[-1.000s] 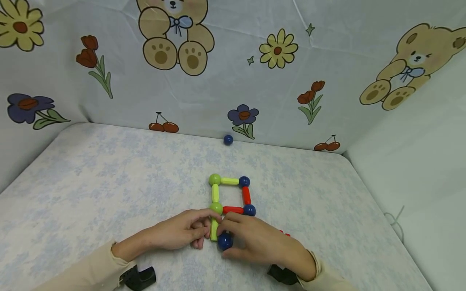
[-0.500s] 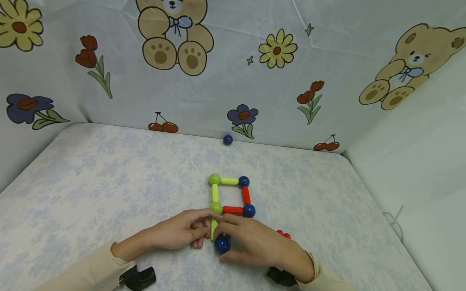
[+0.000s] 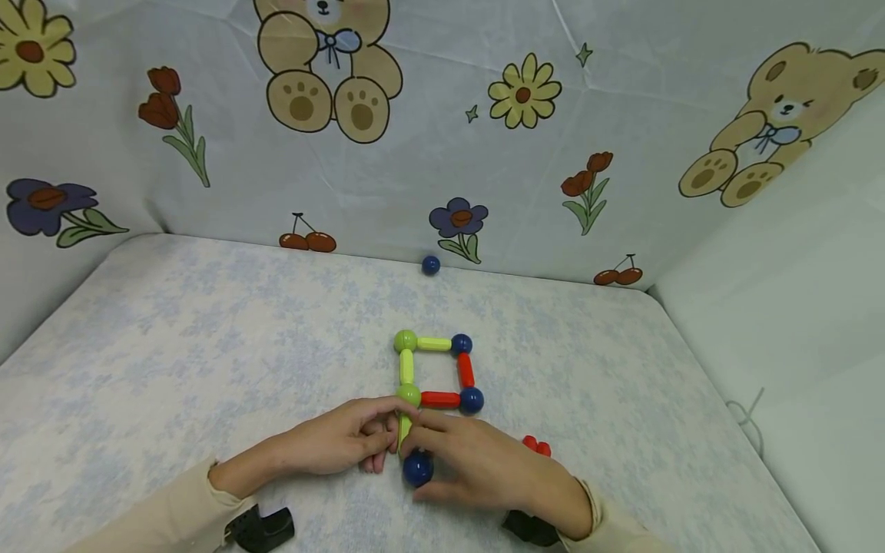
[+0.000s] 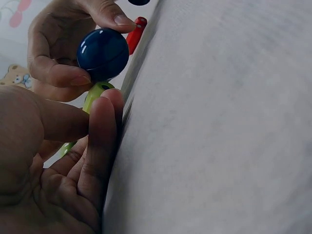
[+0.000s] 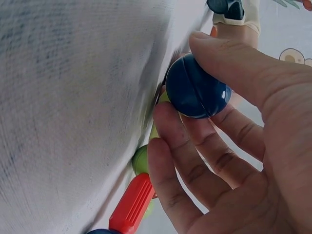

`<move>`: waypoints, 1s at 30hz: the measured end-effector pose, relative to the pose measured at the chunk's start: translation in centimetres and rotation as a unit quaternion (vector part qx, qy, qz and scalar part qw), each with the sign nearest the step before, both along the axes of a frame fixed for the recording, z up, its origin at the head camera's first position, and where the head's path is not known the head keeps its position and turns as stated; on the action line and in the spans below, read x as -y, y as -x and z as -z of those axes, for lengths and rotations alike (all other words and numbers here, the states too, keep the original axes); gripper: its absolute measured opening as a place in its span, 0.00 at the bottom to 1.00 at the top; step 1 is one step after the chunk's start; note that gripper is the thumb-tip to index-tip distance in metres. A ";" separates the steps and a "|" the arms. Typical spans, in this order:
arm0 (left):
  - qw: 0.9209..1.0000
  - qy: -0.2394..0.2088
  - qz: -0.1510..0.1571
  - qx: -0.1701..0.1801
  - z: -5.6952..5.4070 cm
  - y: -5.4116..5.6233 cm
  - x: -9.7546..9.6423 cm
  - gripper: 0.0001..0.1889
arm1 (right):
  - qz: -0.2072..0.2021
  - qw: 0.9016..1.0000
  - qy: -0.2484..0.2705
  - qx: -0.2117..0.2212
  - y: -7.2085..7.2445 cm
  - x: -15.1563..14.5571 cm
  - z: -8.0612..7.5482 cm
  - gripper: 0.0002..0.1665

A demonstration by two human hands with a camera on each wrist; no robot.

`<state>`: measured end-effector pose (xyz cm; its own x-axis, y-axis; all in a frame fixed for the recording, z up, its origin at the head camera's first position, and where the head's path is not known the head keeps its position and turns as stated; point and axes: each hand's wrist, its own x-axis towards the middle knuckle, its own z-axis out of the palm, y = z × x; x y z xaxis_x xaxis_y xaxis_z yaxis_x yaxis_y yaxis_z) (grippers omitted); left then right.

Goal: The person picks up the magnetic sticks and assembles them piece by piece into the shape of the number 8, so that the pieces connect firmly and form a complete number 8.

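On the table lies a square of magnetic rods and balls: green balls [image 3: 405,340], blue balls [image 3: 472,400], yellow-green rods [image 3: 434,344] and red rods [image 3: 440,399]. Another yellow-green rod [image 3: 405,430] runs from the near-left green ball [image 3: 409,395] toward the person. My left hand [image 3: 339,438] pinches this rod between thumb and fingers, covering part of it. With thumb and fingers my right hand [image 3: 484,461] holds a blue ball [image 3: 418,469] at the rod's near end. In the left wrist view the ball [image 4: 103,54] appears to touch the rod tip [image 4: 100,90].
A loose blue ball [image 3: 431,265] sits at the table's back edge, against the printed cloth wall [image 3: 387,184]. Red pieces [image 3: 536,445] lie beyond the right forearm, partly hidden by it. A white side wall [image 3: 781,330] bounds the table on the right.
My right hand has brought the blue ball slightly left and toward the person, from beside the rod to its near end. The left hand keeps its place. More of the red pieces shows.
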<state>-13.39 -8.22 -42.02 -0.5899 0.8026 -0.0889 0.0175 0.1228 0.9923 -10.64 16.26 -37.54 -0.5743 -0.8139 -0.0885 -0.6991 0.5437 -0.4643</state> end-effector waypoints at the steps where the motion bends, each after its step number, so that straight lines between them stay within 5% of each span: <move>1: 1.000 0.000 0.000 0.000 0.0 0.0 0.0 0.19 | 0.000 1.000 0.000 0.000 0.0 0.0 0.0 0.20; 30: 1.000 -0.004 0.004 -0.011 -0.2 -0.1 0.0 0.18 | -0.008 1.000 0.009 -0.004 -0.3 0.3 0.0 0.20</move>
<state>-13.31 -8.20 -41.86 -0.5854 0.8078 -0.0695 0.0402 0.1146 0.9926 -10.38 15.94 -37.57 -0.5625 -0.8239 -0.0690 -0.7105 0.5243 -0.4694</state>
